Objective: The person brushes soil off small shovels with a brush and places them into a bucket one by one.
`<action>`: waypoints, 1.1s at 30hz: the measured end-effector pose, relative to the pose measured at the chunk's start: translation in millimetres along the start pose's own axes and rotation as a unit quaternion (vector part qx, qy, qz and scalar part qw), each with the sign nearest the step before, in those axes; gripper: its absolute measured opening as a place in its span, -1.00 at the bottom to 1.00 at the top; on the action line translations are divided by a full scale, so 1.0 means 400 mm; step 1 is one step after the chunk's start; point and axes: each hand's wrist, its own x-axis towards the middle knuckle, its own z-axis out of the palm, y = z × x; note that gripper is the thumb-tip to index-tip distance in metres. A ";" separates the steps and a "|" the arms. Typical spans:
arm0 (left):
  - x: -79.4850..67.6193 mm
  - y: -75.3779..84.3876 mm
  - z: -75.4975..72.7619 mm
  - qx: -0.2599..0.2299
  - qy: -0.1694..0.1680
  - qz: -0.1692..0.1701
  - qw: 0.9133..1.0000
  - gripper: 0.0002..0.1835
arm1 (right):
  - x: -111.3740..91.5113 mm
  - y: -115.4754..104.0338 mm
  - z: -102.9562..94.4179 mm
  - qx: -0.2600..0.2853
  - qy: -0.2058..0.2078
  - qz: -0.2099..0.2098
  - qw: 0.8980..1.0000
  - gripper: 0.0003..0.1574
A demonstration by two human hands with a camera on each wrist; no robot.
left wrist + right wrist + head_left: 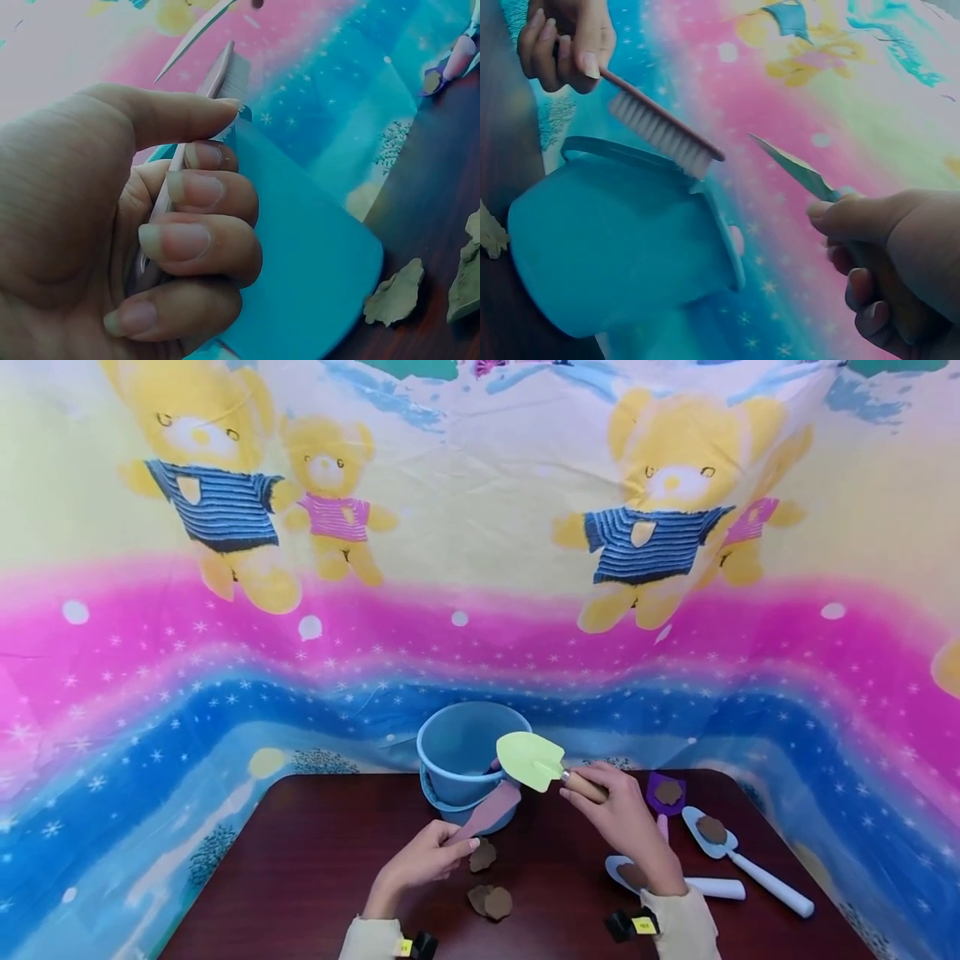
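My left hand [426, 860] grips a pink brush [491, 808] by its handle; white bristles show in both wrist views. In the right wrist view the brush [667, 124] is over the side of a blue bucket [622, 240]. My right hand [626, 814] holds a small trowel [531, 760] with a pale green blade and wooden handle, up by the rim of the bucket [468, 797]. Brown clay-like lumps [491, 902] lie on the table in front of the bucket. Part of something dark and pink shows inside the bucket, mostly hidden.
On the dark wooden table [300, 860], to the right, lie a purple scoop [655, 782] with a brown lump and two white-handled trowels, one [772, 881] farther right and one [716, 887] partly behind my right arm. A bear-print cloth [480, 568] hangs behind.
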 end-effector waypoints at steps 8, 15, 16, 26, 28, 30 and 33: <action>0.009 0.003 0.018 0.024 -0.005 0.002 1.000 -0.51 | 0.089 0.002 0.017 -0.007 -0.033 0.008 0.999 -0.58; 0.009 0.010 0.029 0.024 -0.004 -0.001 1.000 -0.57 | 0.195 0.012 0.032 -0.019 -0.086 0.008 0.996 -0.54; 0.009 0.010 0.029 0.026 -0.004 -0.001 1.000 -0.56 | 0.210 0.015 0.036 -0.022 -0.095 0.004 0.995 -0.55; 0.009 0.009 0.031 0.033 -0.005 -0.004 0.999 -0.52 | 0.330 0.046 0.089 -0.003 -0.185 -0.008 0.983 -0.64; 0.009 0.008 0.031 0.030 -0.004 -0.003 1.000 -0.51 | 0.349 0.048 0.097 -0.007 -0.202 -0.009 0.979 -0.66; 0.008 0.007 0.031 0.028 -0.003 -0.004 1.000 -0.50 | 0.365 0.046 0.105 -0.011 -0.221 -0.004 0.975 -0.67; 0.007 0.006 0.031 0.029 -0.001 -0.006 1.000 -0.54 | 0.387 0.042 0.117 -0.023 -0.249 -0.007 0.968 -0.72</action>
